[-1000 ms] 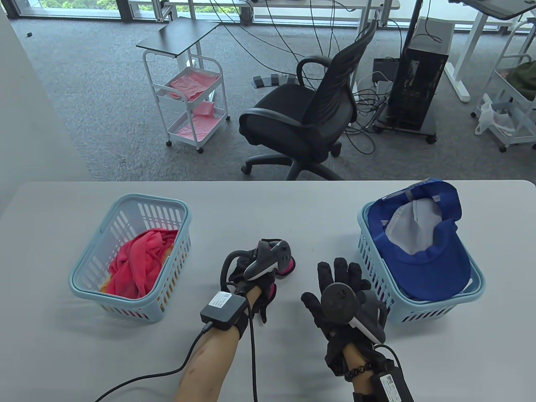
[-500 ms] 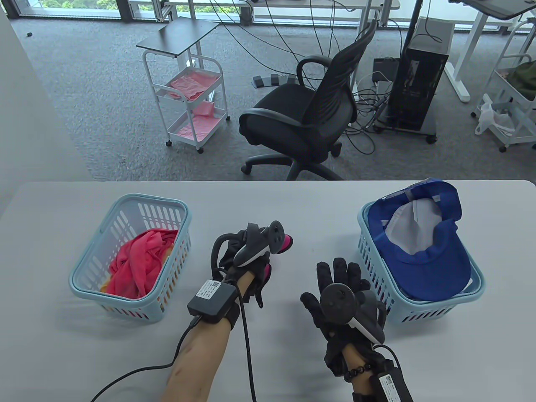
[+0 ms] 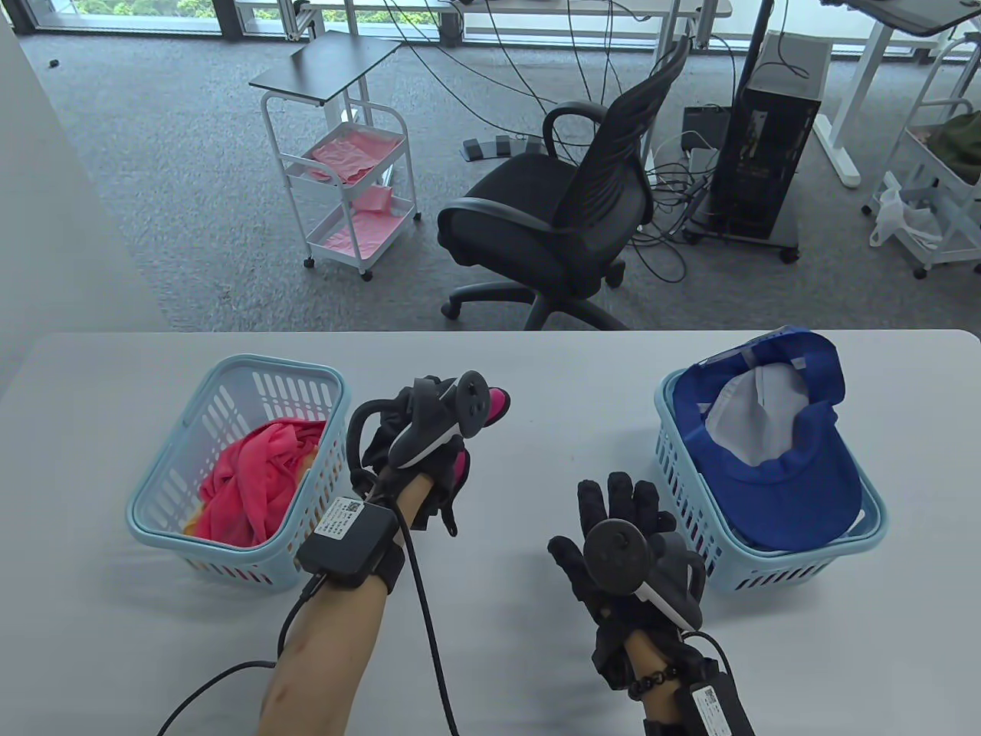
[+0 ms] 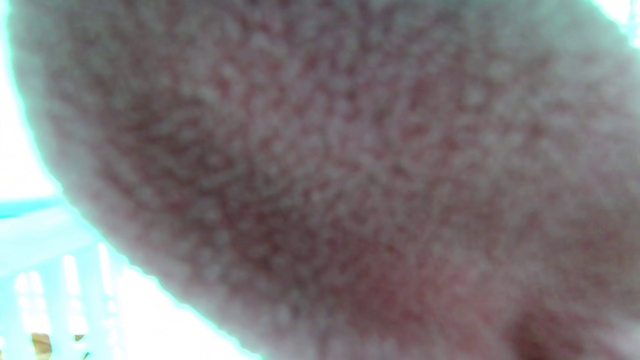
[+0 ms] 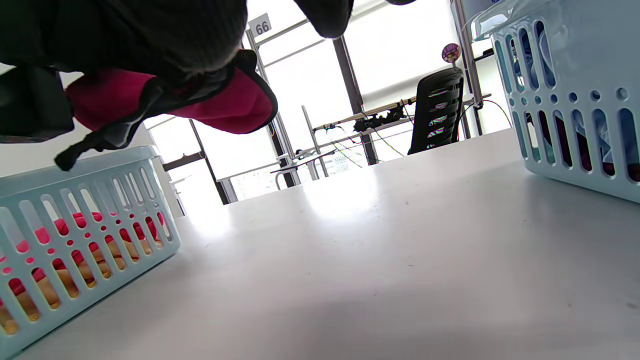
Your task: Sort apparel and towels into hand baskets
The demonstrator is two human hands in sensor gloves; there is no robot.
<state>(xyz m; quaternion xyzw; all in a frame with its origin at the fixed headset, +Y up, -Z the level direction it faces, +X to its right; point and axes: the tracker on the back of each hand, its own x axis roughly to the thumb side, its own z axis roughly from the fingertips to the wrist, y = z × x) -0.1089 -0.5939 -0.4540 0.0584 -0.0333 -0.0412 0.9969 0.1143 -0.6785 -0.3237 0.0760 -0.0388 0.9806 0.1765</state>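
Observation:
My left hand grips a small magenta cloth with dark trim, just right of the left light-blue basket. A red towel lies in that basket. The right wrist view shows the magenta cloth hanging in the air above the table, near the left basket. Its fuzzy pink fabric fills the left wrist view. My right hand lies flat with fingers spread on the table, left of the right basket. That basket holds a blue cap.
The grey table ends at a far edge behind both baskets. Beyond it stand a black office chair and a white cart. A cable runs from my left wrist toward the near edge.
My left hand has lifted the magenta cloth and carried it away from me and leftward, toward the left basket. My right hand has stayed put.

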